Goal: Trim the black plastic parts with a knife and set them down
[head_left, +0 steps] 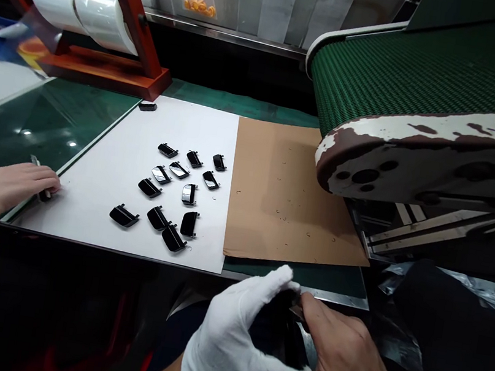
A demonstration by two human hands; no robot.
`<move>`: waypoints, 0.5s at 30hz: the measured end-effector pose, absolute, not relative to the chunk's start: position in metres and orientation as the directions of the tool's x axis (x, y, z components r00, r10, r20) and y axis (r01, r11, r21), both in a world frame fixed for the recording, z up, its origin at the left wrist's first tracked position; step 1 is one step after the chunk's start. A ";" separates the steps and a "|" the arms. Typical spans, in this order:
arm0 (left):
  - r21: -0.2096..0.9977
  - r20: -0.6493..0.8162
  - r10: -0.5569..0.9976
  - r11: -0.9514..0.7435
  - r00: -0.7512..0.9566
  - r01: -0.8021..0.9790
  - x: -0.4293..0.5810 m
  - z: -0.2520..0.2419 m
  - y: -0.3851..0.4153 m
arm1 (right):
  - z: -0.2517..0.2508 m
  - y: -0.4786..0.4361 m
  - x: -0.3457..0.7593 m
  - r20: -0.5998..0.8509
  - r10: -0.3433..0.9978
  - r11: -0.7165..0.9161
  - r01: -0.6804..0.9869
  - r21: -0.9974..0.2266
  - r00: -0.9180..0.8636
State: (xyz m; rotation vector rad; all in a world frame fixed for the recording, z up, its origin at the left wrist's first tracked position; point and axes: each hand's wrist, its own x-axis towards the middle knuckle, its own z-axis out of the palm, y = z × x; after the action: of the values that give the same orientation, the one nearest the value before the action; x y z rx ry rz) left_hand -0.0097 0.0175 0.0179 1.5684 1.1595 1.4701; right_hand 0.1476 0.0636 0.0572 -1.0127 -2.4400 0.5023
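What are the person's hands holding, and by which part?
A black object of unclear shape sits between the white-gloved left hand and bare right hand; shadow hides which part is gripped.

On my feed, the left hand [227,347] wears a white fabric glove [206,365] that ends at the wrist, while the right hand [341,367] is bare. Below them I can make out dark clothing [179,330], perhaps with some red in it, though the view there is too dim to be sure.
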 end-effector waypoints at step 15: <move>0.898 0.395 0.915 -0.368 -0.075 0.241 -0.008 0.019 0.020 | 0.045 0.065 0.153 0.367 0.655 0.755 0.554 -0.352 -0.660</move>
State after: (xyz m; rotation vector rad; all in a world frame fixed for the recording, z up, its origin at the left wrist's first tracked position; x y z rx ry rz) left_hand -0.0076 0.0202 0.0187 1.6171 1.2582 1.4825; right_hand 0.1532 0.0647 0.0448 -0.9134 -2.4753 0.2876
